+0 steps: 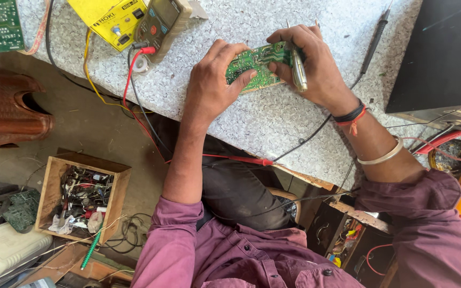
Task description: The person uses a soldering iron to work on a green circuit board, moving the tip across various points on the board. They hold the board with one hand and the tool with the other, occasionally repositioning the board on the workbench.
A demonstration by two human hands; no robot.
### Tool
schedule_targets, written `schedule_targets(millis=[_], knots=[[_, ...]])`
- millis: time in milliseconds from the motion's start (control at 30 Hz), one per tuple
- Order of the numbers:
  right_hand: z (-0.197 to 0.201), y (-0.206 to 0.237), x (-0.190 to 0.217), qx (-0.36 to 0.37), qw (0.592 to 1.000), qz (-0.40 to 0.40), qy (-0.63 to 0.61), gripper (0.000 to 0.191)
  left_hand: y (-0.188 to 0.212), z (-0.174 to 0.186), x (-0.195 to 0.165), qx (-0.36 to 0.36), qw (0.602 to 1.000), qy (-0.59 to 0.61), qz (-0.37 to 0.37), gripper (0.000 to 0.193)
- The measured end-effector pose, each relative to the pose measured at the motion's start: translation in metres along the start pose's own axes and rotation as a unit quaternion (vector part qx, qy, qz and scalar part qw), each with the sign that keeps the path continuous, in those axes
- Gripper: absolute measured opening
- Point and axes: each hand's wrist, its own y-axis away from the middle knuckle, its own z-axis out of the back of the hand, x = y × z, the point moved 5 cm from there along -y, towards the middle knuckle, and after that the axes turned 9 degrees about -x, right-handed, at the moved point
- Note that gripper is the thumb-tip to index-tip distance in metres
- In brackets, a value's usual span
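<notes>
My left hand (209, 85) and right hand (316, 66) meet over a green circuit board (257, 66), which lies tilted on the speckled grey counter (273, 122), near its middle. The left grip pinches the board's near-left end, thumb on its face and fingers curled beneath. The right grip closes around the board's right end while also clasping a slim silvery tool (298, 74) (pen-shaped; its tip is hidden by my fingers) against the palm. A black-and-red thread band (350, 116) and a metal bangle (382, 156) sit on my right wrist. Beyond the left hand stand a yellow meter (110, 18) and an olive-coloured multimeter (161, 21), its red lead (134, 74) and black lead trailing over the counter's edge. A black probe (373, 40) rests to the right of the board. On the floor below, a wooden box (54, 181) holds loose parts.
</notes>
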Motion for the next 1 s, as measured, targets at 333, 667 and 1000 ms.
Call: schedule_targets(millis=[333, 667, 1000], knots=[[0.006, 0.009, -0.031, -0.081, 0.964, -0.136, -0.216, 0.035, 0.000, 0.001, 0.002, -0.005, 1.000, 0.000, 0.014, 0.037], [0.013, 0.014, -0.046, -0.173, 0.921, -0.195, -0.289, 0.016, -0.001, 0.011, -0.006, -0.031, 0.999, 0.015, -0.012, 0.036], [0.011, 0.013, -0.047, -0.171, 0.922, -0.197, -0.287, 0.015, -0.001, 0.010, -0.001, -0.026, 0.999, 0.031, -0.003, 0.036]])
